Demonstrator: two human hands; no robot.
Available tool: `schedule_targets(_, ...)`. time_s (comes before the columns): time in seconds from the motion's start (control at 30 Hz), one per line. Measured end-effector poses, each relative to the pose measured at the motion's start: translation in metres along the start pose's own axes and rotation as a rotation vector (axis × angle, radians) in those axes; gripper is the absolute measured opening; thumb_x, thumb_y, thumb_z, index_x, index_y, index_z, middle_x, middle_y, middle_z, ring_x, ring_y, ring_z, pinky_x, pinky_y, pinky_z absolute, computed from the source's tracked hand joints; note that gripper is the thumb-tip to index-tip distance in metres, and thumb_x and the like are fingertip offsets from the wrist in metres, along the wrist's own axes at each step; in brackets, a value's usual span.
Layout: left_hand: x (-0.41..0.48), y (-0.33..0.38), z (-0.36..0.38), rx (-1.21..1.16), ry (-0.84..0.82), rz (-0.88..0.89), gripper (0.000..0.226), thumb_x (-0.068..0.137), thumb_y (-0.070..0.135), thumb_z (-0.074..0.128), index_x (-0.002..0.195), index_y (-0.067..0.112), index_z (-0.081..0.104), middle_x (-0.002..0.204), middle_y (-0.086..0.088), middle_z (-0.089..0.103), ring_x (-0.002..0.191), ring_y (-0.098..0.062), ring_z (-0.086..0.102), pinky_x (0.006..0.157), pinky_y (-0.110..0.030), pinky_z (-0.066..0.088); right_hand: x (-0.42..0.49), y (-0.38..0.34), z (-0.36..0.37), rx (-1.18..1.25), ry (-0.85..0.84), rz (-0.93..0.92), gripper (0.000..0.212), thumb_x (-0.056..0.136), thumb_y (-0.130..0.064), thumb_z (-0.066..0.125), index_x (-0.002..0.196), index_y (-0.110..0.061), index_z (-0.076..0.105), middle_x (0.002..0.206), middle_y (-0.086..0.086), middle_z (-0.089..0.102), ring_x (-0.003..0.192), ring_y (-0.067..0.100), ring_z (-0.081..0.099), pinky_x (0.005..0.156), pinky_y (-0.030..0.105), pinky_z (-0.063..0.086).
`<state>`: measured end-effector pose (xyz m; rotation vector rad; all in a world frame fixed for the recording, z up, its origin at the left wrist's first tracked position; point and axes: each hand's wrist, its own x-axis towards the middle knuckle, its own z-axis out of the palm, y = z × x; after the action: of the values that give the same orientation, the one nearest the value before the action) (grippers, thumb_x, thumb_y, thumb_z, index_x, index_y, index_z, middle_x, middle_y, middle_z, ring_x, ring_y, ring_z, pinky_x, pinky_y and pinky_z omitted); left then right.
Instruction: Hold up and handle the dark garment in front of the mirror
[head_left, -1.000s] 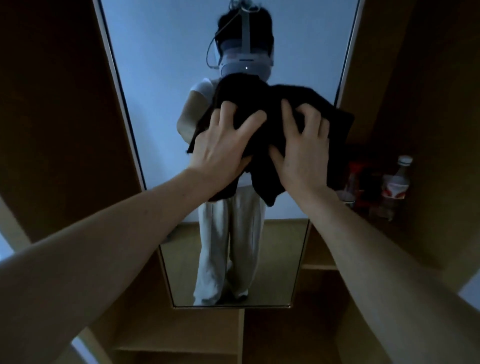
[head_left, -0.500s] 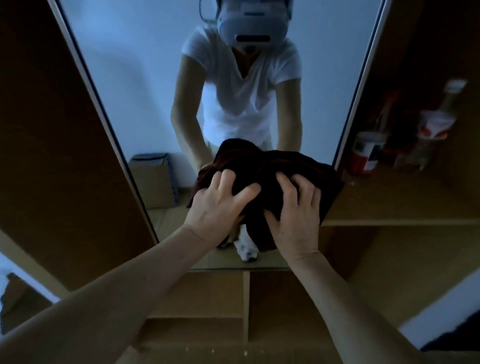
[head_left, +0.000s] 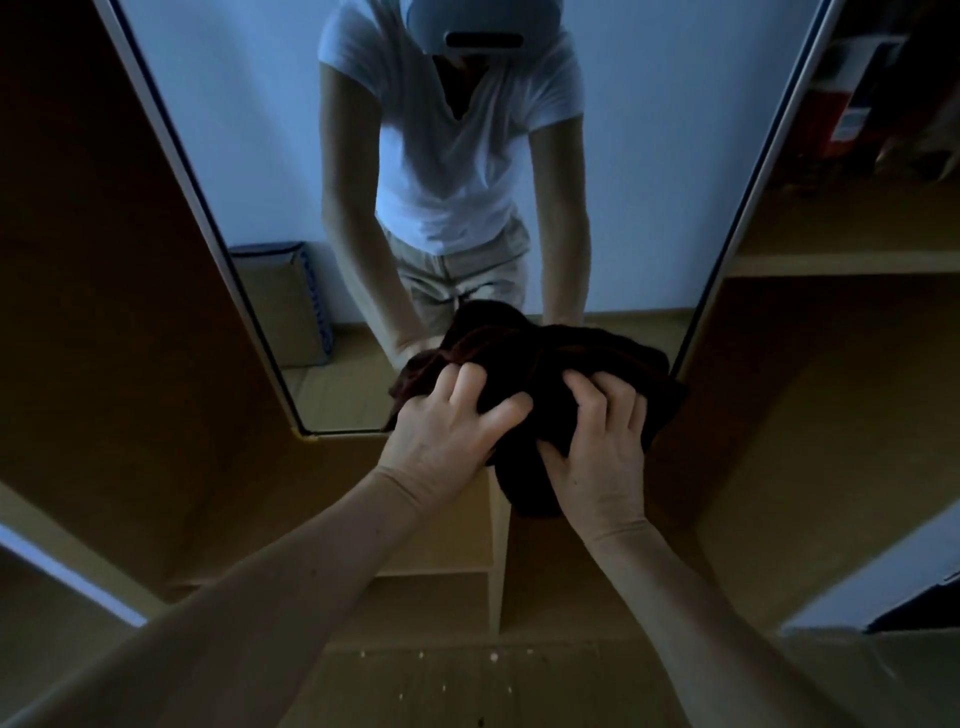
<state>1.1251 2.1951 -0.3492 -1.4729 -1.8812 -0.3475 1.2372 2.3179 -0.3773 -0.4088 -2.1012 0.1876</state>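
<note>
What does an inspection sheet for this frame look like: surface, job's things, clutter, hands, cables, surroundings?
Surface: mirror set in a wooden cabinet; light is dim.
Job's things: dark cloth, bunched, held against the mirror's lower edge.
Clutter: box seen in the reflection; red containers on the upper right shelf.
Hands: left hand and right hand both on the cloth, fingers curled into it.
Cables: nothing seen.
Surroundings: open compartments below, with a divider between them; pale specks on the ledge at the bottom.
</note>
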Motion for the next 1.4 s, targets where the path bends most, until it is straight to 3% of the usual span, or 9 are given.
schedule_targets(0.27,0.005,-0.002,-0.028,-0.056,-0.113,-0.103,0.065,0.062,0.02,0.083,0.112,0.024,0.043,0.099,-0.014,0.041,0.076,-0.033,0.055,0.038,-0.025,0.035,0.018,-0.019,-0.021,0.031,-0.111,0.097,0.066,0.07,-0.021,0.079,0.12,-0.022,0.037,0.118,0.012,0.047,0.11,0.033,0.046,0.077,0.051,0.053)
schedule_targets(0.37,0.045,-0.029,-0.084,-0.065,-0.044,-0.173,0.058,0.067,0.02,0.074,0.114,0.024,0.04,0.101,-0.021,0.048,0.084,-0.042,0.056,0.041,-0.034,0.044,0.085,-0.05,-0.05,-0.022,-0.018,-0.006,0.061,0.072,-0.026,0.075,0.121,-0.023,0.039,0.118,0.011,0.047,0.108,0.032,0.046,0.076,0.049,0.05)
schedule_targets(0.5,0.105,-0.077,-0.179,0.024,0.06,-0.19,0.045,0.074,0.036,0.04,0.118,0.024,0.036,0.108,-0.024,0.049,0.093,-0.043,0.054,0.05,-0.038,0.044,0.187,-0.11,-0.092,0.002,0.071,-0.052,0.058,0.073,-0.029,0.069,0.126,-0.019,0.048,0.122,0.012,0.046,0.111,0.034,0.043,0.084,0.052,0.044)
schedule_targets(0.63,0.149,-0.123,-0.259,0.114,0.199,-0.263,0.045,0.081,0.025,0.053,0.119,0.026,0.029,0.124,-0.023,0.044,0.106,-0.043,0.051,0.061,-0.04,0.046,0.275,-0.177,-0.124,0.023,0.191,-0.132,0.057,0.076,-0.034,0.061,0.129,-0.018,0.051,0.124,0.012,0.048,0.116,0.033,0.043,0.09,0.048,0.037)
schedule_targets(0.73,0.157,-0.15,-0.288,0.116,0.226,-0.349,0.052,0.081,0.021,0.063,0.125,0.022,0.035,0.128,-0.02,0.04,0.11,-0.039,0.05,0.068,-0.042,0.049,0.307,-0.212,-0.124,-0.003,0.221,-0.21,0.055,0.076,-0.034,0.061,0.129,-0.02,0.052,0.125,0.01,0.05,0.116,0.031,0.044,0.09,0.045,0.035)
schedule_targets(1.0,0.042,-0.124,-0.195,-0.074,-0.06,-0.433,0.06,0.074,0.019,0.073,0.118,0.025,0.032,0.117,-0.014,0.041,0.098,-0.037,0.054,0.064,-0.04,0.051,0.185,-0.17,-0.045,-0.089,-0.004,-0.347,0.058,0.071,-0.03,0.07,0.126,-0.019,0.054,0.119,0.008,0.053,0.105,0.031,0.045,0.083,0.044,0.035)
schedule_targets(1.1,0.016,-0.098,-0.15,-0.11,-0.186,-0.436,0.054,0.078,0.021,0.07,0.12,0.025,0.036,0.116,-0.008,0.039,0.101,-0.03,0.051,0.067,-0.036,0.05,0.126,-0.14,-0.022,-0.098,-0.055,-0.262,0.054,0.074,-0.029,0.067,0.126,-0.019,0.053,0.119,0.007,0.054,0.102,0.031,0.051,0.083,0.046,0.041)
schedule_targets(1.23,0.0,-0.063,-0.098,-0.151,-0.312,-0.472,0.045,0.085,0.024,0.062,0.12,0.025,0.032,0.115,-0.003,0.033,0.101,-0.023,0.046,0.068,-0.027,0.039,0.067,-0.107,-0.007,-0.127,-0.131,-0.121,0.06,0.07,-0.025,0.078,0.124,-0.02,0.052,0.118,0.005,0.054,0.106,0.03,0.053,0.087,0.05,0.045)
schedule_targets(1.4,-0.021,-0.021,-0.048,-0.151,-0.445,-0.442,0.047,0.087,0.025,0.06,0.122,0.026,0.029,0.118,-0.004,0.033,0.102,-0.02,0.043,0.07,-0.025,0.039,0.003,-0.069,0.007,-0.147,-0.252,0.033,0.065,0.065,-0.027,0.082,0.121,-0.021,0.05,0.116,0.004,0.054,0.104,0.031,0.058,0.085,0.05,0.048)
